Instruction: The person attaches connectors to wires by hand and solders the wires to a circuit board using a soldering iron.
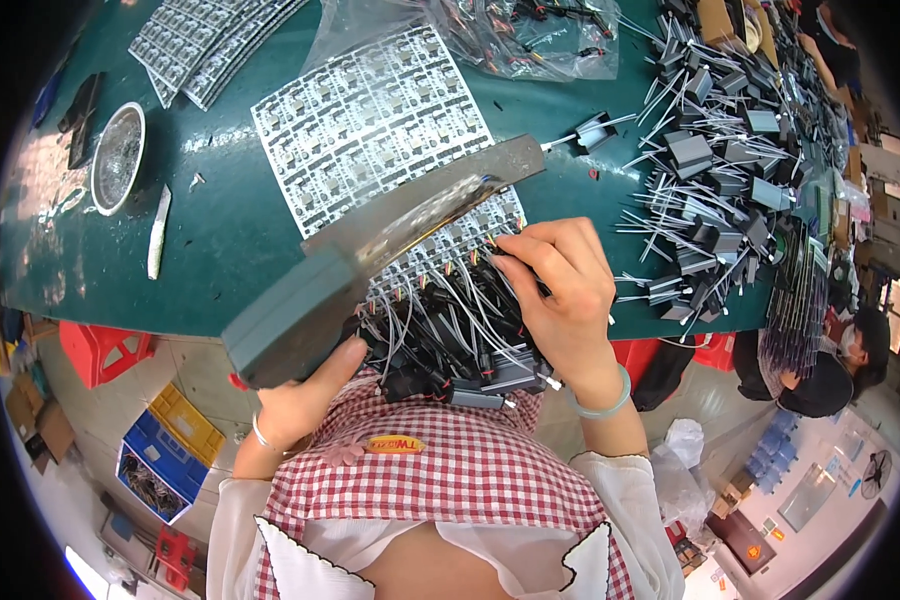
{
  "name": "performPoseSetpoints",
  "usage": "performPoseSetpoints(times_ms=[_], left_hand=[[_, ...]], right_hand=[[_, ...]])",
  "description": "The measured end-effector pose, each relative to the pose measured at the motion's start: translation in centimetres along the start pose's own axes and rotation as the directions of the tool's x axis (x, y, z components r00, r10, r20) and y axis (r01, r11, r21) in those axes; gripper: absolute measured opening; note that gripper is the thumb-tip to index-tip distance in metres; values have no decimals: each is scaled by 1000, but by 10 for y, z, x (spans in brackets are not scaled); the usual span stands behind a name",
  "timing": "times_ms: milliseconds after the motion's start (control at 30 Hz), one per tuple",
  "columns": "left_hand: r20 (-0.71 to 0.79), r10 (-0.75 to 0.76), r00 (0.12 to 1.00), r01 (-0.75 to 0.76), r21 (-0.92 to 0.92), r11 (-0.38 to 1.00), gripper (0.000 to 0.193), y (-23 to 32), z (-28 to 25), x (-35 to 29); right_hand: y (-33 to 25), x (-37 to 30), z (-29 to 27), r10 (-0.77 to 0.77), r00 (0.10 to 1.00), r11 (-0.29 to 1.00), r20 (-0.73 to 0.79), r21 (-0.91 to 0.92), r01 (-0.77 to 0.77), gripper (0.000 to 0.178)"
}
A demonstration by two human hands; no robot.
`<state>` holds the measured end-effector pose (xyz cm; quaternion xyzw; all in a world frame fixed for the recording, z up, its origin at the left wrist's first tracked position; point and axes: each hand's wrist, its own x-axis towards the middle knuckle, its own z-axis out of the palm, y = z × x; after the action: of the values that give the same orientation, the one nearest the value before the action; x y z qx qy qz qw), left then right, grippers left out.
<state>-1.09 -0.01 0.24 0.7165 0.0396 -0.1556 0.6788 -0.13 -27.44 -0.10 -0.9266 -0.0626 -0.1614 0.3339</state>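
A panel of white-and-grey circuit boards point(370, 120) lies on the green table. Thin coloured wires run along its near edge, and a bundle of black parts with white and black leads point(450, 330) hangs there against my apron. My right hand point(560, 280) is closed in a pinch on a thin wire at the panel's near right edge. Low at the left, my left hand point(315, 390) has its thumb beside the black leads; its other fingers are hidden. A dark grey block with a long metal bar point(300, 315) covers part of the panel and borders that hand.
Right of the panel is a large pile of grey box-shaped parts with white leads point(710, 180). More board panels point(195, 40), a round white-rimmed dish point(118, 160) and a white strip point(158, 235) lie left. A clear bag of cables point(530, 35) lies behind. Another person point(840, 360) is at right.
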Motion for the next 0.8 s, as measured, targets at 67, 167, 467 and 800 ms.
performPoseSetpoints(times_ms=[67, 167, 467, 800], left_hand=[[31, -39, 999, 35, 137, 990, 38, -2, -8, -8], [78, 174, 982, -189, 296, 936, 28, -9, -10, -4], [258, 388, 885, -464, 401, 790, 26, -1, -2, 4], [271, 432, 860, -510, 429, 746, 21, 1, 6, 8]], right_hand=[[2, 0, 1, -41, 998, 999, -42, -35, 39, 26], [2, -1, 1, -36, 999, 999, -13, -27, 36, 26], [2, -2, 2, 3, 1000, 998, -22, -60, -4, 23], [2, -2, 3, 10, 1000, 998, -17, -64, -11, 24]])
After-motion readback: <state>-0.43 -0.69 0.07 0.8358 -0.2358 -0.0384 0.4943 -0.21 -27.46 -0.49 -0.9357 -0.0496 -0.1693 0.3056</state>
